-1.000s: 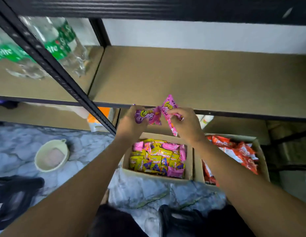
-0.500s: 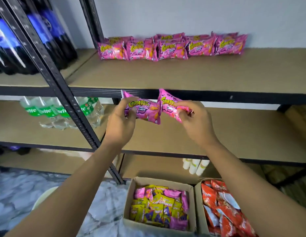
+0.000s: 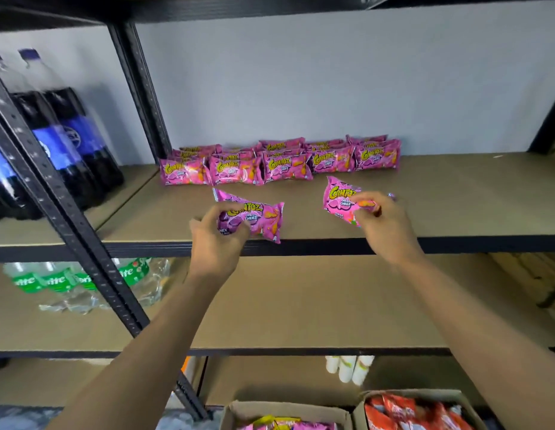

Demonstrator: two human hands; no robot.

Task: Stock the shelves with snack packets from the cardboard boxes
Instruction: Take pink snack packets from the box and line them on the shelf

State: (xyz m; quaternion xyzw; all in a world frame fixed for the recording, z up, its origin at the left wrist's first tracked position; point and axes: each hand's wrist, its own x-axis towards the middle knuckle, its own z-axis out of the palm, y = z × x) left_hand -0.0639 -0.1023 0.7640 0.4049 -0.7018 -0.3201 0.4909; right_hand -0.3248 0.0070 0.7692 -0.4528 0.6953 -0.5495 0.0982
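My left hand (image 3: 215,242) grips a pink snack packet (image 3: 259,218) over the front edge of the upper shelf (image 3: 456,200). My right hand (image 3: 383,226) pinches a second pink packet (image 3: 339,198) a little further in and to the right. Behind them, several matching pink packets (image 3: 279,161) lie in rows against the back wall. At the bottom edge stand two open cardboard boxes: one with yellow and pink packets (image 3: 285,420), one with red packets (image 3: 415,409).
Dark cola bottles (image 3: 68,144) stand on the left bay's shelf, and clear green-labelled bottles (image 3: 80,283) lie on the shelf below. A black slotted upright (image 3: 68,218) slants across the left. White bottles (image 3: 350,367) sit on the lowest shelf. The middle shelf (image 3: 301,305) is bare board.
Both hands have risen from the box to the upper shelf with a packet each, and have moved apart. The view has tilted upward.
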